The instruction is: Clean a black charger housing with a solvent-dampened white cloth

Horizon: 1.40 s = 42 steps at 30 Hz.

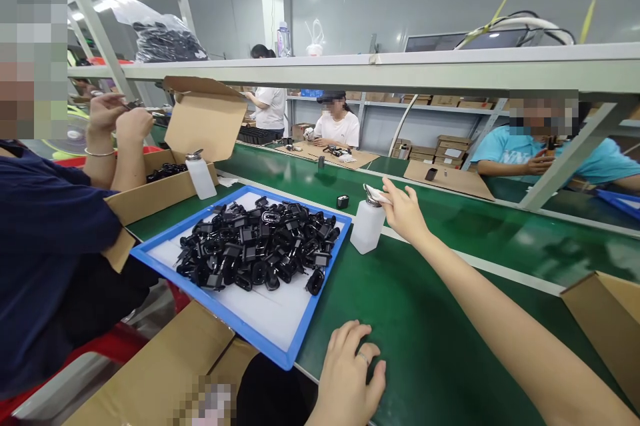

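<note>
My right hand [404, 211] reaches out over the green bench and presses a small white cloth [379, 195] onto the metal top of a white pump bottle [367, 223]. Its fingers are pinched round the cloth. My left hand [350, 373] rests flat on the bench near the front edge, fingers loosely curled, a ring on one finger, holding nothing. Just left of the bottle lies a blue tray [165, 247] with a white liner, heaped with several black plug adapters [260, 246].
A co-worker in a dark top [45, 239] sits at my left with raised hands over a cardboard box [200, 116]; a second white bottle [201, 176] stands beside it. A green conveyor belt [450, 216] runs behind. Other people sit across it. Cardboard boxes at the front left [150, 379] and right [610, 319].
</note>
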{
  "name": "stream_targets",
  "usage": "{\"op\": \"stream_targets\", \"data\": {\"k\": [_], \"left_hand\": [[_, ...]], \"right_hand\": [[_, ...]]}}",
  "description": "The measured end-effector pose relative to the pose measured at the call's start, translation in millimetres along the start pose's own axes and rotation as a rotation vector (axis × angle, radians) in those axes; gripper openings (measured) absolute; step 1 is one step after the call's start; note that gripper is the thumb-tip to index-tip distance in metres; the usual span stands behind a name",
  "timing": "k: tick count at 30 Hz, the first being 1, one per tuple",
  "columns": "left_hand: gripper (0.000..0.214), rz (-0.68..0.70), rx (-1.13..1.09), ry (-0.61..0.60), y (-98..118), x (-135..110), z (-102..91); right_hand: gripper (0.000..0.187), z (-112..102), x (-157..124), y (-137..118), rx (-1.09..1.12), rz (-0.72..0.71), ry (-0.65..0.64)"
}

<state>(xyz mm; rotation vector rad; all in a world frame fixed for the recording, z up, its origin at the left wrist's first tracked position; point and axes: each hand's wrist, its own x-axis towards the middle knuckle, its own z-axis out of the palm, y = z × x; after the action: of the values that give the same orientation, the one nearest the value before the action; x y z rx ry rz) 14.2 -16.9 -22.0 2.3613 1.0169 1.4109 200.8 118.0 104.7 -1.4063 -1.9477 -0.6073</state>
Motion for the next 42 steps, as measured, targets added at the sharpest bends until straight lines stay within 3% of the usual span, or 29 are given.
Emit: {"op": "stream_targets", "data": {"k": [4, 6, 11, 16, 23, 30, 33, 42], "left_hand": [[0.009, -0.004, -0.003, -0.008, 0, 0, -0.4], [0.009, -0.003, 0.001, -0.020, 0, 0, -0.3], [0.008, -0.005, 0.006, -0.053, -1, -2, 0.0], [0.008, -0.020, 0.006, -0.083, -2, -3, 0.1], [0.007, -0.008, -0.005, -0.130, -4, -4, 0.4], [0.009, 0.017, 0.026, -0.155, -5, -4, -0.3], [0.009, 0.021, 0.043, -0.181, -5, -4, -0.8], [0.009, 0.069, 0.106, -0.229, -7, -4, -1.2]], "right_hand": [[0.046, -13, 3, -6, 0.175, 0.145, -0.037], [0.048, -20, 6, -7, 0.329, 0.321, -0.027], [0.045, -31, 15, 9, 0.847, 0.930, 0.111], [0.027, -30, 2, 23, 1.156, 1.207, 0.102], [0.021, -25, -33, 11, 1.357, 1.306, 0.013], [0.024, -36, -44, 7, 1.645, 1.345, 0.120], [0.026, -44, -46, 1, 1.716, 1.328, 0.201], [0.028, -69, -48, -10, 1.874, 1.194, 0.231]]}}
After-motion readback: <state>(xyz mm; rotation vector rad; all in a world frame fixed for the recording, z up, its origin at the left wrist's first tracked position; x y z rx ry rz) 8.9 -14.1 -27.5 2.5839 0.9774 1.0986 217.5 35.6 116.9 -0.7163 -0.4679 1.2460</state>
